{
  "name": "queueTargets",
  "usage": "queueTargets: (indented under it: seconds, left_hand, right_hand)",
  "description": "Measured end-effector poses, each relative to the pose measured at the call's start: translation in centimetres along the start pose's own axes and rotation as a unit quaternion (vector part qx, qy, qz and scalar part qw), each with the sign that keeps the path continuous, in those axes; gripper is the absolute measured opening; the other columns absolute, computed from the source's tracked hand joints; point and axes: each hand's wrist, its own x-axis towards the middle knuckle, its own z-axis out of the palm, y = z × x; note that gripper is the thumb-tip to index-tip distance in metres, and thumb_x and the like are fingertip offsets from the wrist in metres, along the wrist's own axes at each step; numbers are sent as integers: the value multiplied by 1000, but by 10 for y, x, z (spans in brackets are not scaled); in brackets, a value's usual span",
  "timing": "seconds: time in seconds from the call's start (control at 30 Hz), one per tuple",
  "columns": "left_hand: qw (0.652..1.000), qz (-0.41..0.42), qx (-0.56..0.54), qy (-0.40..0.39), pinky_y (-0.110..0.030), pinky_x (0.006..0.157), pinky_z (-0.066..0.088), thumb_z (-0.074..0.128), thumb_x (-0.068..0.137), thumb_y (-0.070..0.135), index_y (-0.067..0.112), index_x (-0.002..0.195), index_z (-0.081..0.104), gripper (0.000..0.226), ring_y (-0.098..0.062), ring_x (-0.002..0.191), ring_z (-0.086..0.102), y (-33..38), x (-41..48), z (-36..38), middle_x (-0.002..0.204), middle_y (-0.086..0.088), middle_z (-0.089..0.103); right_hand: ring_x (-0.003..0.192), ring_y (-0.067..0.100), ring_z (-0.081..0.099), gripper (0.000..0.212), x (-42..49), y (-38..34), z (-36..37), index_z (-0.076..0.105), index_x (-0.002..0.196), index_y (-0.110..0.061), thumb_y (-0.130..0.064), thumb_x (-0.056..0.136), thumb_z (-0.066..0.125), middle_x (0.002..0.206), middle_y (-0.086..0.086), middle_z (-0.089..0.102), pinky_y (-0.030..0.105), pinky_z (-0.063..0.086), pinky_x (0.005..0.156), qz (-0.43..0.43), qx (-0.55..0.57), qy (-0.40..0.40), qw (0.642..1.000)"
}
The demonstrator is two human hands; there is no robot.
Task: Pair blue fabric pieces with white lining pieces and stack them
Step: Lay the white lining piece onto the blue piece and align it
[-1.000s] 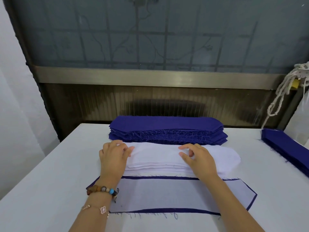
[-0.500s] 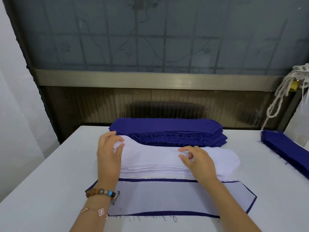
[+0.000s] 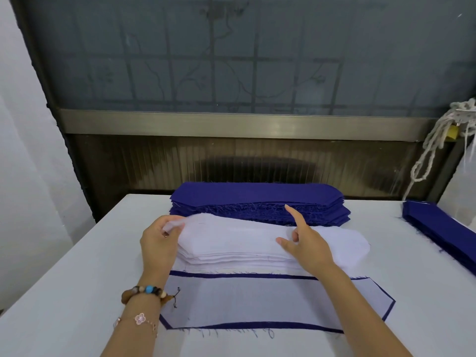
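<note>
Peeling, head view: our left hand pinches the left end of the top white lining piece, on the lining stack mid-bench; our right hand rests open on it, forefinger raised. Blue fabric stack at the far edge; one paired piece at the near edge. Next, we judge: free a single ply, lay it on blue.

Cloth count
Two blue: far stack beyond the grip, side stack (rightward); one white stack; one paired piece.
</note>
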Motion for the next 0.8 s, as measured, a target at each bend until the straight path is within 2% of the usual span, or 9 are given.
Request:
queueTargets:
  seconds: [0.03, 0.13, 0.27, 0.4, 0.5, 0.6, 0.67, 0.73, 0.8]
  left_hand:
    - [1000, -4, 15, 6, -18, 65, 41, 64, 92, 18, 15, 89, 63, 4, -7, 76, 55, -1, 1, 0, 84, 1, 64]
    - [1000, -18, -5, 20, -28, 59, 40, 66, 90, 28, 2, 75, 58, 32, -20, 63, 48, -6, 1, 0, 67, -12, 57]
    - [999, 26, -3, 26, -31, 58, 37, 62, 91, 30, -2, 65, 54, 42, -20, 58, 41, -6, -6, 0, 59, -15, 50]
    - [992, 97, 70, 46, -30, 77, 43, 62, 93, 13, -4, 101, 68, 20, -28, 86, 56, 0, -6, 1, 94, -14, 59]
    - [990, 96, 90, 53, -32, 90, 43, 63, 92, 16, 3, 120, 65, 30, -27, 98, 58, 1, -6, 0, 111, -15, 65]
    - [989, 91, 101, 54, -30, 85, 41, 63, 93, 18, 6, 114, 67, 24, -20, 93, 56, -1, -7, -3, 109, -16, 68]
    - [988, 96, 118, 39, -32, 87, 42, 61, 93, 17, 6, 110, 69, 22, -29, 98, 60, -2, -6, -5, 109, -17, 69]
    - [983, 113, 145, 18, -38, 99, 38, 59, 94, 17, 5, 117, 69, 28, -36, 115, 56, 0, -4, -7, 125, -17, 64]
    - [966, 156, 205, -1, -40, 103, 38, 57, 94, 15, 12, 126, 64, 33, -36, 125, 47, 6, -3, -7, 140, -12, 53]
  right_hand:
    - [61, 7, 43, 83, 2, 0, -1, 12, 151, -38, -37, 89, 66, 70, -8, 43, 15, 33, 52, 1, -2, -9, 1000]
    - [61, 6, 42, 77, 8, 1, -4, 18, 150, -39, -38, 89, 65, 71, -10, 39, 15, 32, 52, 4, -12, -35, 999]
    - [64, 5, 43, 67, 11, 3, -7, 28, 146, -39, -42, 89, 64, 75, -11, 40, 15, 31, 54, 2, -16, -54, 998]
    - [64, 7, 45, 56, 10, 6, -4, 39, 139, -39, -41, 89, 64, 75, -9, 44, 15, 33, 55, 2, -13, -41, 999]
    - [64, 8, 45, 54, 9, 7, -3, 40, 138, -38, -40, 89, 64, 75, -8, 46, 15, 37, 58, 3, -9, -36, 999]
    - [66, 8, 46, 55, 9, 5, -4, 38, 140, -37, -39, 91, 63, 77, -7, 47, 16, 39, 61, 1, -22, -39, 999]
    - [74, 8, 49, 57, 7, -1, -5, 33, 143, -35, -38, 93, 60, 86, -5, 51, 20, 45, 69, -2, -47, -44, 998]
    - [88, 14, 55, 60, 4, -11, -7, 26, 147, -31, -34, 95, 57, 104, 2, 55, 27, 49, 79, -5, -89, -52, 995]
    - [99, 21, 57, 64, 2, -24, -8, 21, 149, -29, -25, 96, 55, 119, 7, 53, 32, 51, 83, -12, -117, -48, 992]
